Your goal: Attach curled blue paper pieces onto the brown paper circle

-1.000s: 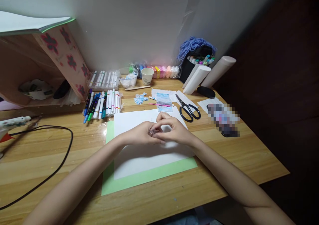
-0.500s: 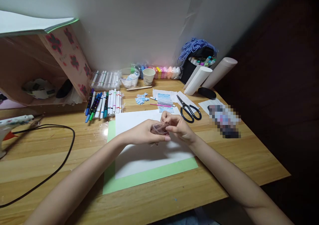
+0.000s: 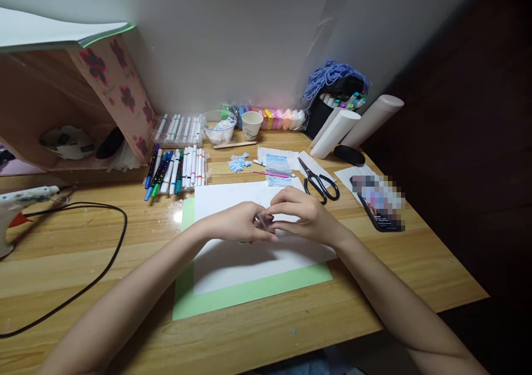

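Over the white paper (image 3: 233,275), both hands meet at a small brown packet (image 3: 262,221) with a shiny, see-through plastic look. My left hand (image 3: 239,221) is closed around it, thumb along the near side. My right hand (image 3: 305,214) comes in from the right, its thumb and fingertips closed on the packet's right end. Fingers cover much of the packet, so its contents cannot be made out. Beneath the white paper lies a green sheet (image 3: 257,297). Black-handled scissors (image 3: 318,181) rest just beyond my right hand.
Behind lie markers (image 3: 177,170), a clear bowl (image 3: 216,128), a paper cup (image 3: 251,126), blue-striped paper (image 3: 278,167) and a pink stick (image 3: 270,174). A phone (image 3: 380,214) and white rolls (image 3: 336,134) are right; a glue gun (image 3: 25,198) with a black cord (image 3: 118,247) is left.
My right hand has shifted slightly right, its fingers now arched over the packet's right end rather than pinching its top. My left hand still holds the packet. The view has shifted a little.
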The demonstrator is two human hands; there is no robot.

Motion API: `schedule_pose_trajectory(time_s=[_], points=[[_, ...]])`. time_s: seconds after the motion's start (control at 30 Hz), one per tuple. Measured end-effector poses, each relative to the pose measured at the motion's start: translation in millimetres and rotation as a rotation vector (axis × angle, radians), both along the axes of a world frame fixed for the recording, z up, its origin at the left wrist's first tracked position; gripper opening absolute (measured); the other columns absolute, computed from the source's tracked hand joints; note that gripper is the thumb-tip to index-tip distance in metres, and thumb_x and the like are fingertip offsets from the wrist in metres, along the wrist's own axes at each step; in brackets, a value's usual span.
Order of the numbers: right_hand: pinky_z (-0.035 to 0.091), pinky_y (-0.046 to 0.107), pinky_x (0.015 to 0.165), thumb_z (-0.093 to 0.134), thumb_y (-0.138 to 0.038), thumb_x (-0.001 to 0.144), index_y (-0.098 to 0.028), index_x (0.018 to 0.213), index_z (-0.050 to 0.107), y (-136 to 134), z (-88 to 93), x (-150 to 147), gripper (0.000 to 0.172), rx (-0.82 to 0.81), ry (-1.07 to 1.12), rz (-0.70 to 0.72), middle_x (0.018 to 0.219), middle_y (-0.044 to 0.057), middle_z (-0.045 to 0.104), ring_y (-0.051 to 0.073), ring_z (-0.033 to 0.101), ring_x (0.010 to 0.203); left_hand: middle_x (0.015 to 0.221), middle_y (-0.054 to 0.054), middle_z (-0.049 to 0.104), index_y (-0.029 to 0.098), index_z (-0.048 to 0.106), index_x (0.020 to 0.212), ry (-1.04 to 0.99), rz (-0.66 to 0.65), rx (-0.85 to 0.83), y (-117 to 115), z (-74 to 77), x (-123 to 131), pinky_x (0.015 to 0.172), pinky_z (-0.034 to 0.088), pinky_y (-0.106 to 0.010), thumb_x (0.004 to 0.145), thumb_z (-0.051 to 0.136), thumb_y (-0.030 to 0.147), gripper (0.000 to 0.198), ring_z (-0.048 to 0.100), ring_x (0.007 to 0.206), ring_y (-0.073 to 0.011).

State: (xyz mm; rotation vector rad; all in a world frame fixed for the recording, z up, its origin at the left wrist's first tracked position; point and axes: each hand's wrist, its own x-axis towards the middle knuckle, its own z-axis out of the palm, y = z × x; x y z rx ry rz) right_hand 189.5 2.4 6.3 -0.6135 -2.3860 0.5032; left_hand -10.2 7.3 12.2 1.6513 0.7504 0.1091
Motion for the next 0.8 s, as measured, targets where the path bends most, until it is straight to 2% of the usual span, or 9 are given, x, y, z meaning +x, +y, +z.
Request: schedule_pose_trajectory(time_s=[0.13, 0.33, 0.5, 0.67, 0.73, 0.8], points=[[0.047, 0.031, 0.071, 0.061, -0.021, 0.084, -0.016, 0.101, 0.065, -2.4, -4.6, -7.9, 0.018, 0.017, -0.005, 0.068, 0.088, 0.009, 0.065, 0.018, 0.057, 0.081, 0.054, 0.004, 0.047, 0.014, 0.055, 0.073, -0.051, -0.027, -0.040, 2.9, -7.3, -0.6, 0.044, 0.034, -0.020, 0.073, 0.066, 0.042, 0.030, 0.043, 0.047, -0.0073], [0.045, 0.028, 0.066, 0.063, -0.020, 0.081, -0.016, 0.085, 0.068, -5.7, -4.3, -9.6, 0.008, -0.131, -0.072, 0.042, 0.080, 0.007, 0.061, 0.016, 0.055, 0.076, 0.050, 0.006, 0.044, 0.015, 0.050, 0.063, -0.030, -0.051, 0.017, 0.5, -14.0, 1.4, 0.043, 0.029, -0.020, 0.072, 0.065, 0.045, 0.036, 0.041, 0.046, -0.0068], [0.041, 0.024, 0.056, 0.068, -0.014, 0.072, -0.016, 0.074, 0.069, 0.3, -11.3, -4.0, 0.003, -0.412, 0.201, 0.043, 0.070, 0.002, 0.057, 0.012, 0.052, 0.064, 0.051, 0.005, 0.044, 0.013, 0.055, 0.070, -0.082, -0.018, -0.038, -5.5, -2.4, 4.6, 0.045, 0.032, -0.020, 0.079, 0.058, 0.041, 0.030, 0.041, 0.046, -0.0063], [0.040, 0.023, 0.053, 0.070, -0.024, 0.073, -0.021, 0.072, 0.070, 5.9, -18.5, -4.9, 0.004, -0.761, 0.641, -0.072, 0.065, -0.002, 0.054, 0.010, 0.049, 0.058, 0.051, 0.006, 0.044, 0.013, 0.059, 0.077, -0.116, 0.062, -0.039, -2.7, 7.0, 1.8, 0.042, 0.032, -0.018, 0.081, 0.055, 0.043, 0.031, 0.041, 0.044, -0.0058], [0.045, 0.023, 0.057, 0.070, -0.029, 0.073, -0.022, 0.070, 0.068, 6.2, -15.6, -4.8, 0.008, -0.830, 0.830, -0.112, 0.069, -0.002, 0.055, 0.009, 0.051, 0.060, 0.052, 0.006, 0.045, 0.013, 0.060, 0.079, -0.127, 0.077, -0.046, -0.9, 8.1, 0.4, 0.042, 0.033, -0.018, 0.080, 0.057, 0.044, 0.032, 0.042, 0.044, -0.0055], [0.049, 0.027, 0.069, 0.071, -0.033, 0.072, -0.023, 0.069, 0.067, 5.5, -10.8, -3.3, 0.011, -0.861, 0.902, -0.104, 0.085, 0.000, 0.061, 0.012, 0.059, 0.075, 0.052, 0.005, 0.046, 0.012, 0.061, 0.080, -0.124, 0.073, -0.051, 0.2, 8.4, -0.1, 0.041, 0.033, -0.018, 0.079, 0.059, 0.045, 0.033, 0.042, 0.043, -0.0054]])
